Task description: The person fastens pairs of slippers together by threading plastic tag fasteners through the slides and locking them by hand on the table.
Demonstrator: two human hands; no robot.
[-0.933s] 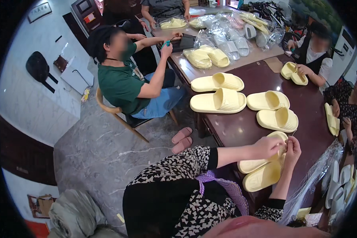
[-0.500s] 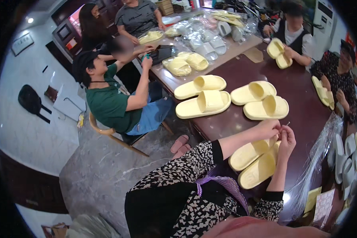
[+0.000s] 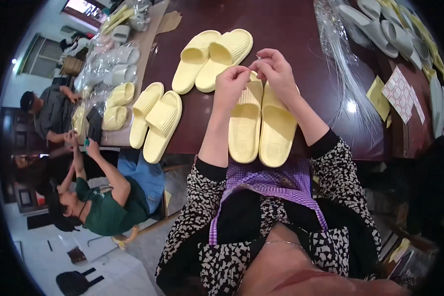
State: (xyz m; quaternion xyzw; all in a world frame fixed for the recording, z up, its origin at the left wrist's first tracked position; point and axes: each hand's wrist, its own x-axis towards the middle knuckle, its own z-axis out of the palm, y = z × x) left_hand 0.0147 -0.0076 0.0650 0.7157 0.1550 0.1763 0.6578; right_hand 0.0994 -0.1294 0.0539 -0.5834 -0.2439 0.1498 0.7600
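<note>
Your left hand (image 3: 230,83) and right hand (image 3: 276,70) pinch together at toe end of pale yellow foam slide-sandal pair (image 3: 260,123), lying on dark brown tabletop (image 3: 301,29); second yellow pair (image 3: 155,121) at nine o'clock.

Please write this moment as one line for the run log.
left hand: on strap of yellow slipper pair | right hand: pinching at same strap | table: two more yellow pairs

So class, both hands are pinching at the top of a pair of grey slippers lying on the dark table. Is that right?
Not quite: the slippers are pale yellow, not grey. The head view shows the left hand and right hand together at their top end on the dark table.
</note>
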